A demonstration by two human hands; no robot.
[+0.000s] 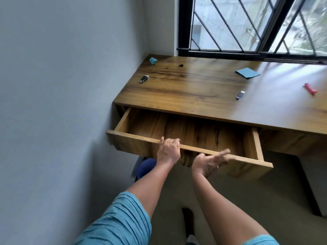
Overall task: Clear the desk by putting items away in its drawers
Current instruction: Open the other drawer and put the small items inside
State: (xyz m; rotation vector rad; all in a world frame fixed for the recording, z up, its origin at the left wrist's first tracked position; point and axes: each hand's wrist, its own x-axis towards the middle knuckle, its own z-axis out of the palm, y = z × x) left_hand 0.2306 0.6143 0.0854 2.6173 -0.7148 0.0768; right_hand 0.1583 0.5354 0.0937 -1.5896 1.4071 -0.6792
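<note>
The desk is brown wood-grain (dark streaks), the pad teal, the sleeve ribbed teal.

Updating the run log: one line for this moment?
drawer open | left hand grips its front | right hand open, free | desk not yet cleared

We see the desk with the wall on its left and the window behind; the drawer stands open under its near left edge; on top, a paper ball lies far left, a cap right of it, the left stick nearer; the pad lies far right, the right stick nearer, a scrap rightmost.
</note>
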